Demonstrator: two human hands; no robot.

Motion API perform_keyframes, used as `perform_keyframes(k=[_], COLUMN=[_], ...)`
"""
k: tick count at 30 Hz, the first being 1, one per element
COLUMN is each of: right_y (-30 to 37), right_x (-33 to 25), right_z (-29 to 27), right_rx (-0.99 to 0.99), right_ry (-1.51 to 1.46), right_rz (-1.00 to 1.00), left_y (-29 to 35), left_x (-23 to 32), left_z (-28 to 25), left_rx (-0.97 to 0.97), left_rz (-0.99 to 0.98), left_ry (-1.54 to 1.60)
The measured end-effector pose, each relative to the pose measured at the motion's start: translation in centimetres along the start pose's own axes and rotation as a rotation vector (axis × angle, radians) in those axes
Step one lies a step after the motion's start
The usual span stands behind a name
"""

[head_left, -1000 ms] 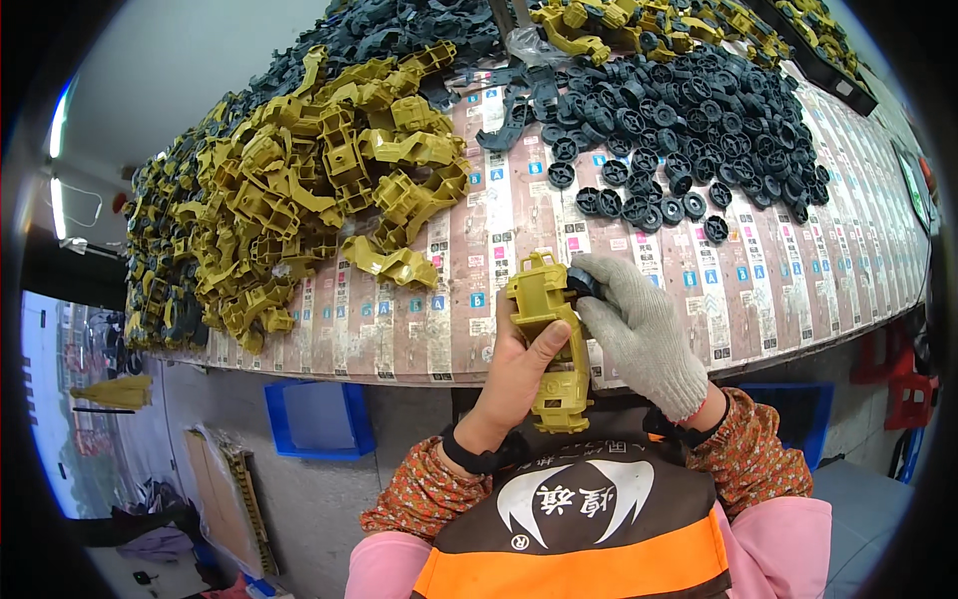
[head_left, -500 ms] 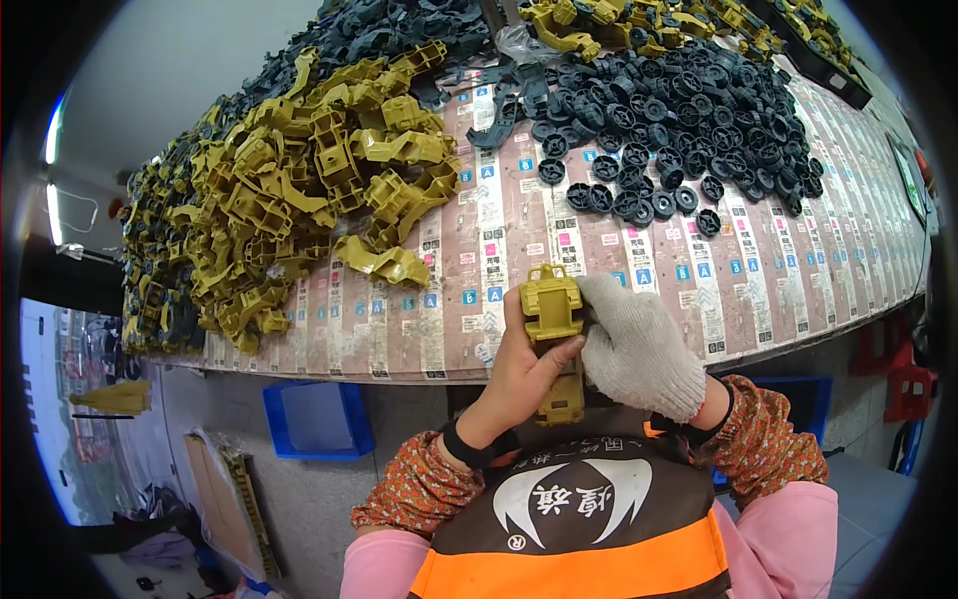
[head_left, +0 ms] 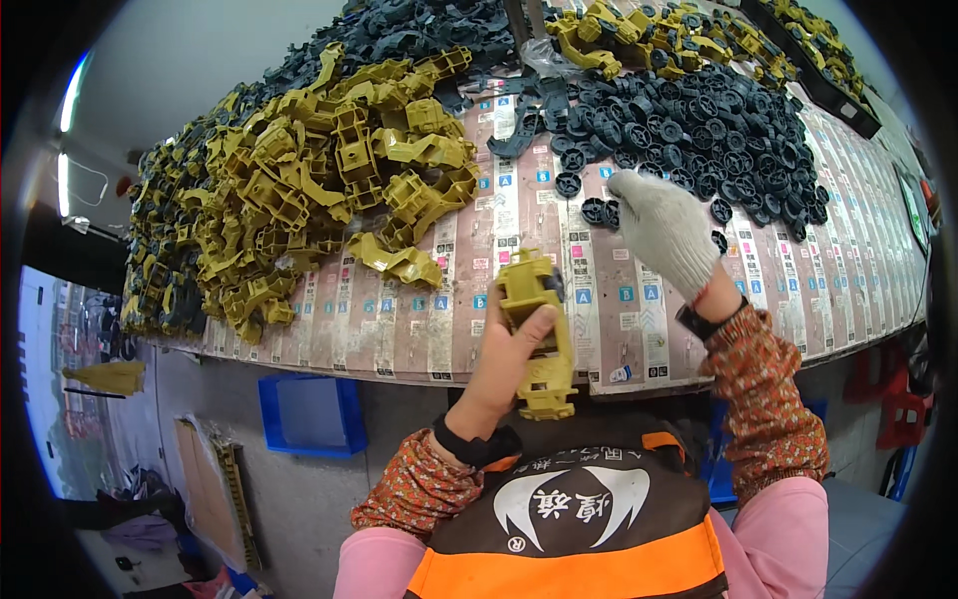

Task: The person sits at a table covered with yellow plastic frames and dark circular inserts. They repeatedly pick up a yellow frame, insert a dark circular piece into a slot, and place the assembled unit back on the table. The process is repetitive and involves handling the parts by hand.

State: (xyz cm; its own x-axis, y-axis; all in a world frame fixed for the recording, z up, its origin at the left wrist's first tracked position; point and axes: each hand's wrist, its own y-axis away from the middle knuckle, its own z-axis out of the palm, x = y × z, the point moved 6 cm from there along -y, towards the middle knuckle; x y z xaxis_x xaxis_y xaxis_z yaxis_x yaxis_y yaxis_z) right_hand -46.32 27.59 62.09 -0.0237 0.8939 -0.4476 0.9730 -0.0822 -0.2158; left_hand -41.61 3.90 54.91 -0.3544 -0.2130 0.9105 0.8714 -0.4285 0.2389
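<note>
My bare left hand [head_left: 504,354] grips a yellow plastic toy vehicle body [head_left: 547,374], its thumb across the middle of the part. A dark wheel [head_left: 555,288] shows at the body's upper right side. My right hand [head_left: 664,228], in a white knitted glove, is over the near left edge of a pile of dark toy wheels [head_left: 689,130]. Its fingers are bent and pressed together, pointing down among the wheels; whatever lies under the fingertips is hidden. A few loose wheels [head_left: 595,211] lie close beside the glove.
A large heap of yellow vehicle bodies [head_left: 299,165] covers the table's left side, with dark plastic parts [head_left: 399,40] behind. More yellow parts with wheels [head_left: 689,35] lie at the back, by a black tray [head_left: 823,85]. A blue bin [head_left: 312,414] stands below the table's front edge.
My right hand has left the yellow vehicle body and moved forward to the wheels. My left hand has shifted slightly left and tilted the body, so the dark wheel on its side now shows.
</note>
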Motion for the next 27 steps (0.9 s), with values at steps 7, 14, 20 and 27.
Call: perform_keyframes(k=[7, 14, 20, 27], right_y=[-0.2, 5.8, 10.6, 13.4], right_x=[1.2, -4.5, -7.0, -7.6], right_z=[2.8, 0.7, 1.7, 2.8], right_rx=[0.014, -0.119, -0.188, -0.145], right_ry=[0.29, -0.517, -0.685, -0.705], right_rz=[-0.204, -0.079, 0.042, 0.073], left_y=[0.4, 0.7, 0.3, 0.2], left_x=[0.4, 0.9, 1.0, 1.0], left_z=[-2.1, -1.8, -0.5, -0.6], left_rx=[0.063, 0.122, 0.123, 0.183], left_rz=[0.023, 0.108, 0.158, 0.23], left_ry=[0.151, 0.272, 0.309, 0.265])
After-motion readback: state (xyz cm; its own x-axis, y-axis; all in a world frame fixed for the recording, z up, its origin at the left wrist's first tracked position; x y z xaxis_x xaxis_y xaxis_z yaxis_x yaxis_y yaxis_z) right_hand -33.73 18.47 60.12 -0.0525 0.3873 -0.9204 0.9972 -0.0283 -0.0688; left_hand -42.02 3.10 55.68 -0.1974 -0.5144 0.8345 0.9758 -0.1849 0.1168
